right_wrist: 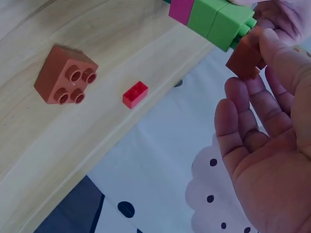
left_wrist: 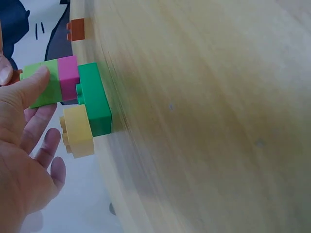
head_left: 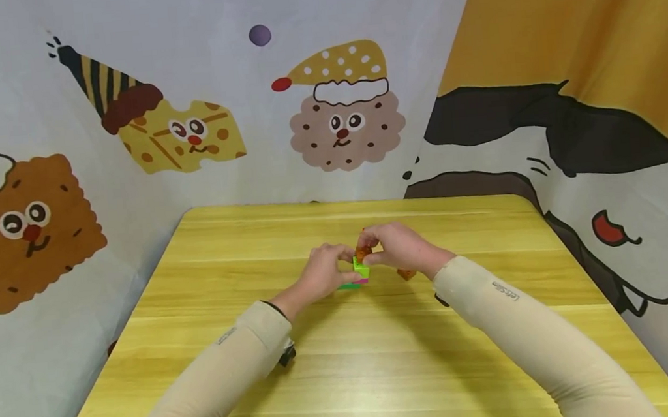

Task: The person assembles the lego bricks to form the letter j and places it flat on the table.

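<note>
Yellowish wood grain covers the desk [head_left: 347,377], and in the head view the work stands nearer its far edge, about midway between the left and right edges. The left hand [head_left: 323,272] holds a lime-green block [head_left: 362,269] between thumb and finger, above a magenta brick [head_left: 362,281] and a green brick [head_left: 348,286]. The right hand [head_left: 400,248] pinches a brown brick [head_left: 364,253] at the top of the lime-green block. Near the right wrist, a second brown brick [head_left: 406,273] lies on the desk.

From the left wrist, the left thumb lies across the lime-green block, with fingers behind it; a pale yellow brick [left_wrist: 78,132] sits on the green brick, near the magenta one.

From the right wrist, the right thumb and fingers grip the brown brick narrowly, against the lime-green studs; whether it is fully seated I cannot tell. The second brown brick turns four studs towards the camera, and a small red brick [right_wrist: 135,94] lies just inside the desk's far edge, its hollow side showing
</note>
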`<act>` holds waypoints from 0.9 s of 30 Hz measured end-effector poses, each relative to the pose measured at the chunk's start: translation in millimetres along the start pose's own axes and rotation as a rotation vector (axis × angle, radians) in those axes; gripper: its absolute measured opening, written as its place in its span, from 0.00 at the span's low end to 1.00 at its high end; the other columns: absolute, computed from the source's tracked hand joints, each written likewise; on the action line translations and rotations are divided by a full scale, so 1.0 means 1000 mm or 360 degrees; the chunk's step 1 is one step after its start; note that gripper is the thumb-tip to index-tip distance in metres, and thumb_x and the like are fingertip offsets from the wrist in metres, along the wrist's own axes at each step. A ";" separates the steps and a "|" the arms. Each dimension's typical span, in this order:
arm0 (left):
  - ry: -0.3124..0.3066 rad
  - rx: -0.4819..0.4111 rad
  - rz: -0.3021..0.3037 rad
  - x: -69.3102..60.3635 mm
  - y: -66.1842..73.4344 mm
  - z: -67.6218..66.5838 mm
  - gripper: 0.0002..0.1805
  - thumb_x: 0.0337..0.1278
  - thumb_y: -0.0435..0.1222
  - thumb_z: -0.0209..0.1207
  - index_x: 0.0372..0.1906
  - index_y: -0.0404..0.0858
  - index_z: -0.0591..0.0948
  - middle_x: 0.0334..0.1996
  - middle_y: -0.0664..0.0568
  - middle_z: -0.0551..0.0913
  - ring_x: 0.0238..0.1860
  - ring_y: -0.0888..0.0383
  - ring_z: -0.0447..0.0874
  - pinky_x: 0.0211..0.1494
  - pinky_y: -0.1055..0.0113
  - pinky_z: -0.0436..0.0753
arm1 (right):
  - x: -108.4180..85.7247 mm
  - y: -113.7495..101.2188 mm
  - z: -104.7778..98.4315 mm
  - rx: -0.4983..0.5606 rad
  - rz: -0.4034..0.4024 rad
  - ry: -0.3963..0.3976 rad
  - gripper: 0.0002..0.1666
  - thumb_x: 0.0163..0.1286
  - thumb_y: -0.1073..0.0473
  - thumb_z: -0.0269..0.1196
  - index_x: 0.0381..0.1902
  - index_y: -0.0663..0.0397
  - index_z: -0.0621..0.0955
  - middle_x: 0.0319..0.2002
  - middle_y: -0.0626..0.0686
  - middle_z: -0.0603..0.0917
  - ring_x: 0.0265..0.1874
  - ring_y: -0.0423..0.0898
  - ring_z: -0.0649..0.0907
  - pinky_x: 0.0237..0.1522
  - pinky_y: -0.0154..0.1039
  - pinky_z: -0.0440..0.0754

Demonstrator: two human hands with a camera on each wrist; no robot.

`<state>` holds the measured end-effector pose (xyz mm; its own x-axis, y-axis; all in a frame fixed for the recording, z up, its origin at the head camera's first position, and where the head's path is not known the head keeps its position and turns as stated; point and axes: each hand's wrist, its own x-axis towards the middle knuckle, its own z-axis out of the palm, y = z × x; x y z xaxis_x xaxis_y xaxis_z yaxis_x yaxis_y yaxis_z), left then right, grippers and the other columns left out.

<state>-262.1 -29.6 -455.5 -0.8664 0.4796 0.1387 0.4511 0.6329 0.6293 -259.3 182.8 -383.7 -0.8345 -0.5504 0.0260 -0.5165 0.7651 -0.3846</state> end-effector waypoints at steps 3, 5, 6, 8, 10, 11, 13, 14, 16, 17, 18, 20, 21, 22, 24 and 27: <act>-0.0015 0.0003 -0.0009 0.000 0.001 0.000 0.26 0.59 0.48 0.77 0.59 0.43 0.87 0.52 0.53 0.93 0.60 0.44 0.83 0.78 0.38 0.67 | -0.001 -0.002 0.001 0.0026 -0.0018 -0.0020 0.13 0.67 0.55 0.77 0.48 0.47 0.89 0.45 0.45 0.92 0.50 0.51 0.91 0.54 0.48 0.89; -0.0017 0.0011 -0.0010 0.000 0.002 0.000 0.25 0.59 0.48 0.77 0.59 0.44 0.87 0.52 0.54 0.93 0.60 0.45 0.83 0.78 0.38 0.67 | -0.002 -0.003 0.002 0.0041 -0.0034 -0.0025 0.14 0.66 0.55 0.78 0.48 0.47 0.89 0.45 0.45 0.92 0.48 0.49 0.91 0.53 0.46 0.89; -0.0014 0.0020 -0.0008 -0.001 0.002 0.000 0.25 0.59 0.48 0.77 0.59 0.45 0.88 0.51 0.54 0.93 0.59 0.46 0.83 0.78 0.38 0.67 | -0.002 -0.003 0.003 0.0056 -0.0040 -0.0026 0.15 0.66 0.54 0.78 0.49 0.47 0.89 0.45 0.45 0.92 0.47 0.47 0.91 0.52 0.45 0.89; -0.0008 0.0030 0.0000 -0.001 0.002 0.000 0.24 0.59 0.48 0.77 0.58 0.45 0.88 0.51 0.55 0.93 0.59 0.47 0.83 0.78 0.38 0.67 | -0.003 -0.002 0.004 0.0108 -0.0040 -0.0014 0.14 0.68 0.53 0.77 0.50 0.47 0.90 0.45 0.44 0.93 0.44 0.44 0.90 0.49 0.44 0.89; -0.0006 0.0037 0.0009 -0.001 0.002 0.000 0.24 0.60 0.47 0.77 0.58 0.45 0.88 0.51 0.55 0.93 0.59 0.47 0.83 0.77 0.38 0.68 | -0.004 0.000 0.006 0.0193 -0.0026 0.0003 0.13 0.70 0.53 0.74 0.51 0.47 0.91 0.46 0.44 0.93 0.42 0.42 0.89 0.48 0.43 0.88; -0.0008 0.0038 0.0015 -0.001 0.002 -0.001 0.23 0.60 0.47 0.77 0.58 0.45 0.88 0.51 0.55 0.93 0.59 0.47 0.84 0.77 0.38 0.68 | -0.004 0.001 0.007 0.0246 -0.0006 0.0006 0.13 0.72 0.53 0.73 0.51 0.47 0.91 0.46 0.44 0.93 0.41 0.41 0.88 0.48 0.42 0.88; -0.0018 0.0036 0.0021 -0.002 0.002 -0.001 0.23 0.61 0.47 0.77 0.58 0.45 0.88 0.51 0.55 0.93 0.59 0.46 0.84 0.76 0.38 0.69 | -0.004 0.004 0.008 0.0363 0.0031 0.0003 0.12 0.74 0.54 0.70 0.52 0.48 0.92 0.47 0.46 0.93 0.41 0.41 0.87 0.47 0.41 0.87; -0.0021 0.0033 0.0020 -0.002 0.001 -0.001 0.23 0.61 0.47 0.77 0.58 0.44 0.88 0.51 0.54 0.93 0.58 0.46 0.84 0.75 0.38 0.70 | -0.004 0.006 0.009 0.0420 0.0063 0.0000 0.12 0.75 0.54 0.70 0.53 0.48 0.91 0.48 0.46 0.93 0.41 0.41 0.87 0.47 0.41 0.87; -0.0032 0.0029 0.0013 -0.001 0.001 -0.001 0.23 0.62 0.47 0.76 0.58 0.44 0.87 0.51 0.53 0.93 0.58 0.46 0.84 0.74 0.39 0.71 | -0.003 0.010 0.009 0.0518 0.0117 -0.0009 0.12 0.76 0.55 0.69 0.53 0.48 0.90 0.49 0.48 0.93 0.43 0.42 0.87 0.48 0.42 0.87; -0.0037 0.0028 0.0010 -0.001 0.001 -0.002 0.23 0.62 0.47 0.76 0.58 0.43 0.87 0.51 0.53 0.93 0.58 0.46 0.84 0.73 0.40 0.72 | -0.002 0.011 0.009 0.0551 0.0140 -0.0014 0.12 0.76 0.55 0.69 0.54 0.48 0.90 0.50 0.48 0.93 0.44 0.42 0.87 0.50 0.43 0.88; -0.0041 0.0027 0.0006 -0.001 0.001 -0.002 0.22 0.62 0.48 0.76 0.57 0.43 0.87 0.52 0.53 0.93 0.58 0.46 0.84 0.73 0.40 0.73 | -0.001 0.013 0.009 0.0588 0.0163 -0.0022 0.11 0.77 0.55 0.69 0.54 0.48 0.89 0.50 0.48 0.93 0.45 0.42 0.88 0.51 0.43 0.88; -0.0049 0.0026 -0.0006 -0.001 0.001 -0.002 0.23 0.62 0.48 0.76 0.57 0.43 0.87 0.52 0.53 0.92 0.58 0.47 0.84 0.71 0.41 0.74 | 0.000 0.015 0.008 0.0649 0.0216 -0.0044 0.12 0.77 0.54 0.69 0.55 0.46 0.89 0.51 0.48 0.93 0.48 0.44 0.89 0.55 0.46 0.88; -0.0055 0.0030 -0.0011 -0.001 0.002 -0.003 0.23 0.62 0.48 0.75 0.57 0.43 0.87 0.52 0.53 0.92 0.58 0.47 0.83 0.71 0.42 0.74 | 0.000 0.016 0.008 0.0676 0.0234 -0.0059 0.12 0.77 0.53 0.69 0.55 0.45 0.89 0.51 0.47 0.93 0.50 0.44 0.89 0.57 0.48 0.88; -0.0059 0.0031 -0.0016 -0.001 0.002 -0.003 0.23 0.62 0.49 0.75 0.57 0.43 0.87 0.53 0.54 0.92 0.58 0.47 0.84 0.71 0.42 0.75 | 0.000 0.017 0.008 0.0706 0.0252 -0.0078 0.13 0.77 0.52 0.69 0.56 0.45 0.89 0.52 0.47 0.92 0.52 0.45 0.89 0.60 0.50 0.87; -0.0064 0.0036 -0.0025 -0.001 0.002 -0.003 0.23 0.62 0.49 0.75 0.57 0.44 0.87 0.53 0.54 0.92 0.57 0.48 0.84 0.69 0.44 0.76 | 0.000 0.019 0.008 0.0765 0.0299 -0.0113 0.14 0.77 0.50 0.69 0.57 0.42 0.90 0.53 0.46 0.93 0.55 0.45 0.88 0.63 0.52 0.86; -0.0076 0.0037 -0.0043 -0.001 0.003 -0.003 0.23 0.62 0.49 0.76 0.57 0.43 0.87 0.53 0.53 0.92 0.58 0.47 0.84 0.67 0.45 0.79 | -0.001 0.023 0.011 0.0911 0.0389 -0.0154 0.16 0.76 0.47 0.70 0.58 0.41 0.90 0.55 0.46 0.92 0.57 0.47 0.87 0.65 0.58 0.84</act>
<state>-260.9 -29.9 -451.9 -0.8673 0.4906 0.0849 0.4332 0.6596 0.6142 -268.5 196.9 -402.9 -0.8805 -0.4306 -0.1982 -0.1064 0.5870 -0.8025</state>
